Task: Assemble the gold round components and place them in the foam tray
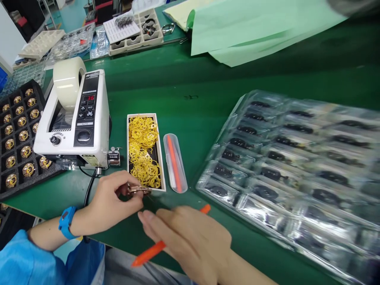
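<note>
Between thumb and fingers, my left hand (108, 202) pinches a small rose-gold metal part (139, 190), probably a watch piece; its exact kind is unclear. My right hand (192, 241) is closed around an orange pen-like stick (148, 253), whose pointed end sticks out toward the lower left. The right fingertips are slightly blurred and lie just below the metal part. Right behind my left hand stands a white box (162, 180) of thin yellow rings (144, 146). Beside that box is a clear plastic case (183, 184) with another orange stick (173, 158) inside.
A white tape dispenser (99, 118) stands at the left, its cable running toward me. Behind it, a black foam tray (19, 184) carries gold round parts. Clear blister trays (204, 178) with dark parts cover the right side. Green sheets (243, 31) lie at the back.
</note>
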`<state>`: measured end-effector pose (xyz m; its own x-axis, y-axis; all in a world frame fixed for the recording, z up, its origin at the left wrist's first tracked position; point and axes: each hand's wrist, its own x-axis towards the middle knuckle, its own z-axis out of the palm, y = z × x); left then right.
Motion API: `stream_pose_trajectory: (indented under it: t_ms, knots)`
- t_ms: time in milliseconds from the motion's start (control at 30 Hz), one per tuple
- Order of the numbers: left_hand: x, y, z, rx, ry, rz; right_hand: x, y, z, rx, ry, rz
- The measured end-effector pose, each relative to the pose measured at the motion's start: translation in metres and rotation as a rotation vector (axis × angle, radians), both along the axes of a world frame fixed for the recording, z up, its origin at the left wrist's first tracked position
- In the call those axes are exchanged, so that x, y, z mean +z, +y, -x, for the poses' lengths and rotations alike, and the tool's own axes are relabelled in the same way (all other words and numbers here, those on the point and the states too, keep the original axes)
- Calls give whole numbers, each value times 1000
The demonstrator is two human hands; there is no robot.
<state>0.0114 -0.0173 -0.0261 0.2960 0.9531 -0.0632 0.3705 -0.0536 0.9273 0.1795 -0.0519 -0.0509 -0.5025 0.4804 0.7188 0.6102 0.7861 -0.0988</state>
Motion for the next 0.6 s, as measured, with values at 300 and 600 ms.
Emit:
stream_pose_trajectory:
  t_ms: [300, 600]
  knots:
    - [-6, -4, -5, 73, -528, 610, -2, 12, 3, -284, 131, 50]
    - [-10, -17, -6, 49, -272, 252, -9, 17, 2, -120, 145, 26]
